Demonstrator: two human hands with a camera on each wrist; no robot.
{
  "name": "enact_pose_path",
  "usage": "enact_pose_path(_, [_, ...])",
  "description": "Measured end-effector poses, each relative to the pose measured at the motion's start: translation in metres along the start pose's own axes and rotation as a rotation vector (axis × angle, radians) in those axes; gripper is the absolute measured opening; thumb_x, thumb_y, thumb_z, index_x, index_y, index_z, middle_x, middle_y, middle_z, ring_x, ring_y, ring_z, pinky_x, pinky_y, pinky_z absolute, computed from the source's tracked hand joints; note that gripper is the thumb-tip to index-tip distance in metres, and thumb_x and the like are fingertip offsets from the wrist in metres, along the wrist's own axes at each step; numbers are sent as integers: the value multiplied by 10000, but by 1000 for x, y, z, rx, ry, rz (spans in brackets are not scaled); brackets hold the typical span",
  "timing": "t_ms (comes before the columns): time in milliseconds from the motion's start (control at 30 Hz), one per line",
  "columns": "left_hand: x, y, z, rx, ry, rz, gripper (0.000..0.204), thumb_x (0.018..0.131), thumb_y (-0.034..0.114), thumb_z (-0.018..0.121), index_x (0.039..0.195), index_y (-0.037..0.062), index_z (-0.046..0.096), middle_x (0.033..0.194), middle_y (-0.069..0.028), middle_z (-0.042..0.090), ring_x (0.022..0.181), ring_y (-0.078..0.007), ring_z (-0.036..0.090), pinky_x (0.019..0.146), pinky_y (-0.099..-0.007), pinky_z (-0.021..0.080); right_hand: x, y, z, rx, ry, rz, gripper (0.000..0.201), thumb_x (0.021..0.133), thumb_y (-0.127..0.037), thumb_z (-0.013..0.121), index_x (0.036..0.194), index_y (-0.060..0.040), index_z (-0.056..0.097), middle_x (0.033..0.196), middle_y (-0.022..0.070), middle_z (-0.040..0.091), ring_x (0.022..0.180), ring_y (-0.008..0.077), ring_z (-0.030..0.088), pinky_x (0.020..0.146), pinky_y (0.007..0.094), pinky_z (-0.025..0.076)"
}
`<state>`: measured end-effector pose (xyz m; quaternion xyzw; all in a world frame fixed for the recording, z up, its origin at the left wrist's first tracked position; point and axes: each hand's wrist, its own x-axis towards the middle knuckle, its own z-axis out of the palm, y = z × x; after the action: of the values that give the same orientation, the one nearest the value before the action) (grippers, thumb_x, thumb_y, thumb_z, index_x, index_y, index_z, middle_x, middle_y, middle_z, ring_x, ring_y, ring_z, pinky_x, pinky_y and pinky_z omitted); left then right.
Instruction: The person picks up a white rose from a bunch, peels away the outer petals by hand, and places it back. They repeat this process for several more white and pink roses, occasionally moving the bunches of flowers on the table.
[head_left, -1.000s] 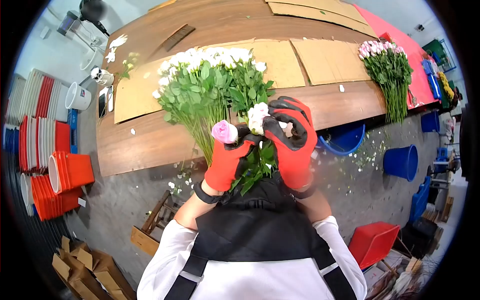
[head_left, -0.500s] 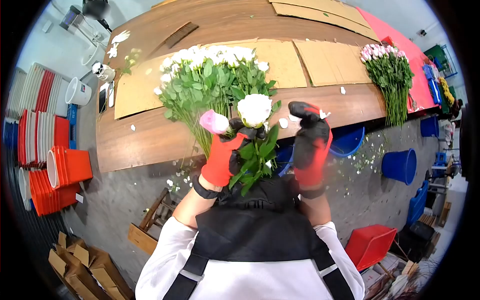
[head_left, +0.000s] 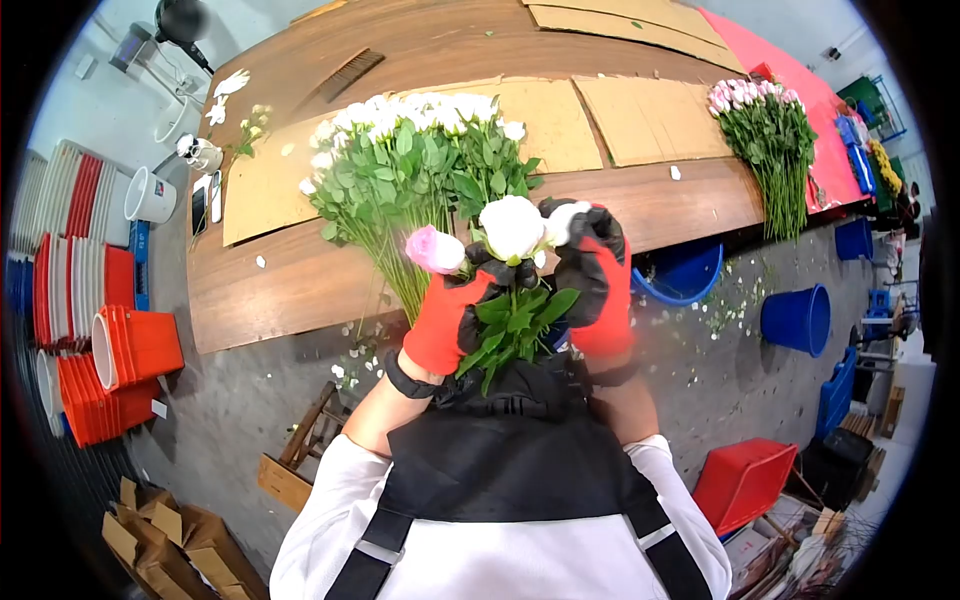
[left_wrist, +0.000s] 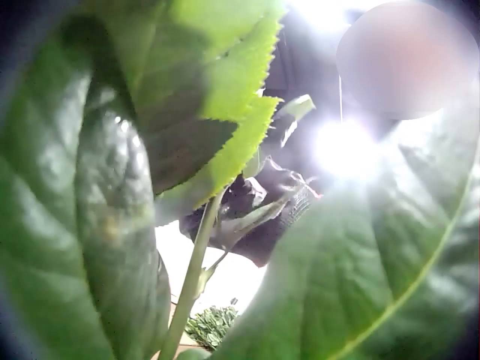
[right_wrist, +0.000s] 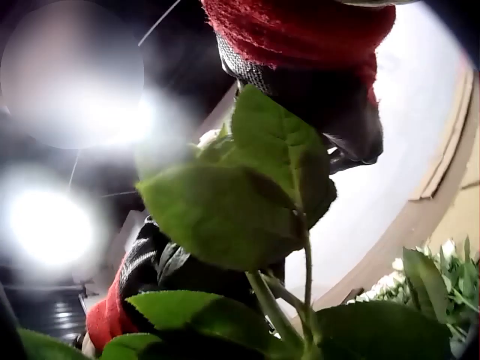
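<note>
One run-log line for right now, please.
left hand: grips white rose, pink rose | right hand: fingers pinch white petal beside white rose | white-rose bunch: across cardboard and table

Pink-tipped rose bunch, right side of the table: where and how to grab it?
Probably best around the lower stems of the bunch, coming from the person's side. The stems run together below the leaves and point toward that edge of the table, while the blooms face away.
</note>
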<state>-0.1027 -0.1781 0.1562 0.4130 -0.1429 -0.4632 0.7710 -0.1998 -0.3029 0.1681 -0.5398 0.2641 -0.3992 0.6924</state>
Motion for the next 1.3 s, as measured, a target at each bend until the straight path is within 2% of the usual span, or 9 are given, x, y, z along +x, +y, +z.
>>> enact_pose_path(133, [6,-5,-13,186,97,175,294,853,66,669,1127,-6,591,1009,-77,654,875,-160,632,769,-307,526,11,0,-34,-416,-284,-453,333,884,-281,549,996,20,634,969,160,651,930,235,609,858,375,481])
enact_pose_path(233, [1,-4,-6,94,242,182,297,812,6,691,1093,-4,597,992,-79,659,868,-159,634,750,-309,524,2,-8,-35,154,-319,-235,287,816,-180,573,973,54,633,1047,188,632,1031,278,597,946,387,452])
enact_pose_path(367, [11,-20,-22,249,212,246,361,771,-15,722,1104,5,583,1024,-88,653,895,-175,642,764,-317,535,-12,-42,-3,-385,-217,-183,461,688,88,669,1139,10,613,1175,130,564,1130,234,542,982,328,420])
enact_pose_path(567, [5,-19,-9,210,177,226,377,768,-24,710,1122,2,581,1038,-89,650,925,-169,638,807,-318,530,-9,-21,11,-476,-168,-275,265,749,50,702,999,19,622,1121,106,585,1008,203,572,894,307,452])
enact_pose_path(800, [-1,-8,3,-55,208,86,468,802,-47,677,1237,-1,511,1131,-103,628,949,-175,642,842,-314,525,-16,17,18,460,-20,185,159,881,-46,626,1036,-10,619,1048,38,620,953,122,569,849,260,450])
enact_pose_path(933, [1,-13,-9,-16,250,152,533,766,-88,686,1246,9,475,1140,-123,609,1030,-211,623,885,-342,521,-13,36,-14,745,-32,166,251,989,-238,503,1082,-30,608,1017,63,654,892,147,609,803,273,484])
enact_pose_path(1033, [1,-17,-17,14,281,172,488,745,-89,703,1180,12,504,1084,-115,616,1002,-217,625,860,-343,526,-1,18,-22,282,-218,-213,305,942,-218,502,1168,-30,584,1075,98,637,918,202,617,821,297,481])
enact_pose_path(1133, [3,-19,-15,169,275,273,449,739,-67,722,1137,13,531,1043,-104,623,945,-202,629,821,-330,528,-10,-20,-5,-281,-81,-38,410,794,-22,583,1204,-10,579,1140,95,611,1053,212,575,923,310,446])
enact_pose_path(1300, [3,-14,-5,200,209,234,422,741,-24,748,1112,9,551,1004,-78,636,899,-168,629,792,-308,523,-8,-17,9,-379,-221,-181,314,748,62,693,1051,19,623,1095,83,595,1006,194,577,875,302,459])
